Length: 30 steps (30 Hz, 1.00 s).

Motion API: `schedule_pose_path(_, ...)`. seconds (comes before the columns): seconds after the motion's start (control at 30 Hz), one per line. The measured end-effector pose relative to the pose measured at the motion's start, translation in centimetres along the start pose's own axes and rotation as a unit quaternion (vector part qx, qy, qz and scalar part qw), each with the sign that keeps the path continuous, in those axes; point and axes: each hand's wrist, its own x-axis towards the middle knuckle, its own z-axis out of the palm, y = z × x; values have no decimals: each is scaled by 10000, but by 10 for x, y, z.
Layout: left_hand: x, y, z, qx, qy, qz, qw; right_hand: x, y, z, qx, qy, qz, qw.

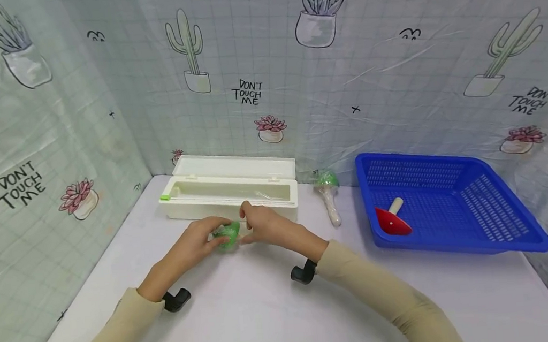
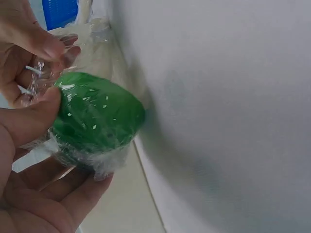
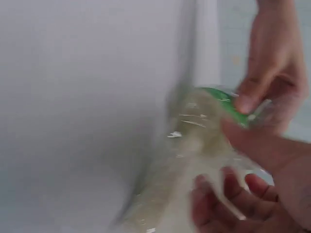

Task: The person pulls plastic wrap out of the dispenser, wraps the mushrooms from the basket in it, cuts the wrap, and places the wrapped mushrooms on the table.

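Note:
A toy mushroom with a green cap (image 1: 229, 234) and pale stem is covered in clear plastic wrap (image 2: 99, 46). My left hand (image 1: 196, 242) grips the cap between thumb and fingers, just above the table. Close by on its right, my right hand (image 1: 270, 226) has curled fingers at the loose wrap near the stem; in the right wrist view its thumb meets the film, with some blur. Behind both hands stands a white plastic wrap dispenser (image 1: 180, 209), its lid (image 1: 235, 166) raised and a light green piece (image 1: 165, 197) at its left end.
Right of the dispenser lies another wrapped green-capped mushroom (image 1: 329, 199). A blue basket (image 1: 454, 245) farther right holds a red-capped mushroom (image 1: 394, 221). Patterned sheeting (image 1: 382, 76) hangs behind the white table (image 1: 266, 322) and along its left side.

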Motion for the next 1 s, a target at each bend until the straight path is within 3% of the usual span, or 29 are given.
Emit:
schedule_pose_path(0.1,1,0,3,163,26,-73,9998,-4,3,0,-133,145,78,9998)
schedule_pose_path(0.23,4,3,5,506,78,-84,9987,-12,7,-6,-146,391,-342,9985)
schedule_pose_path(0.33,5,7,7,1014,39,132,9947,-18,11,-6,-30,338,-686,9971)
schedule_pose_path(0.4,4,8,7,1684,-78,395,9849,-21,15,-2,144,337,-794,9962)
schedule_pose_path(0.47,2,11,6,2350,-271,594,9698,-24,18,2,393,458,-812,9949)
schedule_pose_path(0.53,1,13,3,2832,-594,660,9549,-25,20,5,675,641,-732,9930)
schedule_pose_path(0.57,1,14,1,2903,-785,621,9517,-26,21,5,820,726,-682,9916)
schedule_pose_path(0.6,1,15,-1,2834,-1019,520,9522,-27,21,5,927,803,-644,9904)
schedule_pose_path(0.67,2,18,-7,2276,-1468,212,9624,-28,23,5,1031,895,-550,9891)
schedule_pose_path(0.77,5,21,-17,832,-2098,-483,9730,-29,25,3,1195,917,-442,9876)
schedule_pose_path(0.83,8,21,-22,-69,-2379,-869,9674,-30,26,1,1329,916,-351,9863)
schedule_pose_path(0.87,10,20,-24,-306,-2485,-985,9631,-30,27,1,1408,912,-311,9853)
schedule_pose_path(0.93,12,18,-26,-488,-2609,-970,9592,-30,29,0,1523,900,-275,9839)
schedule_pose_path(1.0,13,14,-25,-103,-2503,-560,9665,-30,30,1,1536,852,-270,9841)
